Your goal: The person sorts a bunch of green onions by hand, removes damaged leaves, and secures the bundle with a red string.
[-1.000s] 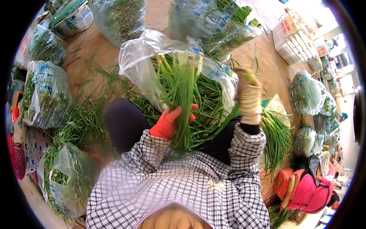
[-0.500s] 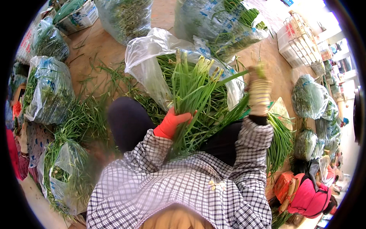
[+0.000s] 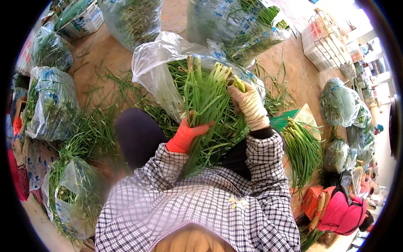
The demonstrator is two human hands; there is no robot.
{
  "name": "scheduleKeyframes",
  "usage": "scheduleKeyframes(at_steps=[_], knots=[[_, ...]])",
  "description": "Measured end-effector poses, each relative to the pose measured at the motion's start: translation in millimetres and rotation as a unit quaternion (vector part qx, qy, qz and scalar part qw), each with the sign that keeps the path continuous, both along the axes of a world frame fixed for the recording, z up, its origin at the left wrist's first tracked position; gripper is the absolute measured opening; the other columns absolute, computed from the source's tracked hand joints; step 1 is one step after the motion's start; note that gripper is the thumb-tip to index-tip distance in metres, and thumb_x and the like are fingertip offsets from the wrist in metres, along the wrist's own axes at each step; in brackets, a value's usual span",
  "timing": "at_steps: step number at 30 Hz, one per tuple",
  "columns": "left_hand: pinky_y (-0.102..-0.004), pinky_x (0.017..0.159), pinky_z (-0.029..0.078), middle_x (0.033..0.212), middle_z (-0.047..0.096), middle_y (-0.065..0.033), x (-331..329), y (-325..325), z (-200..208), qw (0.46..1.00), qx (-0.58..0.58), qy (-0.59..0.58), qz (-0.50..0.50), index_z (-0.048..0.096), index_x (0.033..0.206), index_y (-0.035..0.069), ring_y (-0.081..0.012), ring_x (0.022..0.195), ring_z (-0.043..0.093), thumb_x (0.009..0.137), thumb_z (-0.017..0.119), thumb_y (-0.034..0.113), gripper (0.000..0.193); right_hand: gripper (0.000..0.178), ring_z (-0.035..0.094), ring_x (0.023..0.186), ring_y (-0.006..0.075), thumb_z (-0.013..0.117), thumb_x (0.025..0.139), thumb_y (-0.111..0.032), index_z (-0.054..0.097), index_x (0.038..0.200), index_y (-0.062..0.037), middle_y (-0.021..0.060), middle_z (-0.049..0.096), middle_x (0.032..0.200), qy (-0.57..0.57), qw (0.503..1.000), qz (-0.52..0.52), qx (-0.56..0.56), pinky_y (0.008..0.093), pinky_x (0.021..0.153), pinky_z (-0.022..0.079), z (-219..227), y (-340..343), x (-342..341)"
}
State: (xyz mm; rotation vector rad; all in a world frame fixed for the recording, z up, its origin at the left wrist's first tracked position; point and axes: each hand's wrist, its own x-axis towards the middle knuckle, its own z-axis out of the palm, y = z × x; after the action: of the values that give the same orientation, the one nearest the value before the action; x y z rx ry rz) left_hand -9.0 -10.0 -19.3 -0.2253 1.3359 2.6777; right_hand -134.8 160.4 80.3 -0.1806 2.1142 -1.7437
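Observation:
My left hand (image 3: 187, 134), in an orange-red glove, is closed around a bunch of chive-like green stalks (image 3: 200, 92) held upright in front of me. The pale cut ends of the bunch fan out at the top. At its upper right, my right hand (image 3: 252, 108), in a striped cream glove, pinches a few stalks (image 3: 239, 83) near their cut ends. Their lower parts are hidden behind that glove. Beneath the bunch, an open clear plastic bag (image 3: 153, 69) with loose greens in it lies between my knees. To the right rests a pile of similar stalks (image 3: 301, 147).
A green board (image 3: 283, 120) lies beside the right pile. Stuffed plastic bags of greens (image 3: 56, 103) stand at the left, with more bags (image 3: 235, 29) ahead. Loose leaves (image 3: 100, 130) litter the floor. A white crate (image 3: 325, 42) is far right; a person in pink (image 3: 342, 210) is lower right.
My right hand has swung inward and left from beside the bunch to its top. The long leaves trailing toward it have left that spot. My left hand keeps its hold.

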Motion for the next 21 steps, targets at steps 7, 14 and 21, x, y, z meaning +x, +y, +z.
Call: scheduleKeyframes(at_steps=[7,14,21], knots=[[-0.0279,0.072,0.046,0.098,0.064,-0.0061,0.2,3.7,5.0,0.997,0.062,-0.032,-0.011,0.057,0.117,0.004,-0.0157,0.082,0.059,0.069,0.068,0.011,0.051,0.021,0.044,0.054,0.002,0.07,0.077,-0.012,0.066,0.098,-0.0079,-0.0073,0.058,0.072,-0.081,0.994,0.033,-0.063,0.0176,0.049,0.032,8.8,-8.0,14.6],[-0.0327,0.095,0.043,0.12,0.059,-0.0076,-2.9,6.8,1.7,0.995,0.09,0.036,-0.012,0.051,0.128,0.003,-0.0196,0.111,0.055,0.072,0.063,-0.004,0.058,0.022,0.049,0.058,0.0055,0.069,0.075,-0.011,0.066,0.097,-0.0064,-0.0034,0.06,0.075,-0.106,0.982,0.027,-0.156,0.0199,0.051,0.037,12.3,-22.0,27.3],[-0.0312,0.091,0.045,0.116,0.06,-0.0074,3.5,-1.9,9.1,0.998,0.004,0.012,-0.059,0.052,0.126,0.001,-0.0191,0.105,0.057,0.067,0.068,-0.005,0.061,0.04,0.047,0.052,0.0109,0.068,0.079,-0.014,0.05,0.113,-0.0064,-0.0008,0.057,0.075,0.025,0.954,-0.202,-0.221,0.0248,0.045,0.036,9.4,17.9,-12.3]])
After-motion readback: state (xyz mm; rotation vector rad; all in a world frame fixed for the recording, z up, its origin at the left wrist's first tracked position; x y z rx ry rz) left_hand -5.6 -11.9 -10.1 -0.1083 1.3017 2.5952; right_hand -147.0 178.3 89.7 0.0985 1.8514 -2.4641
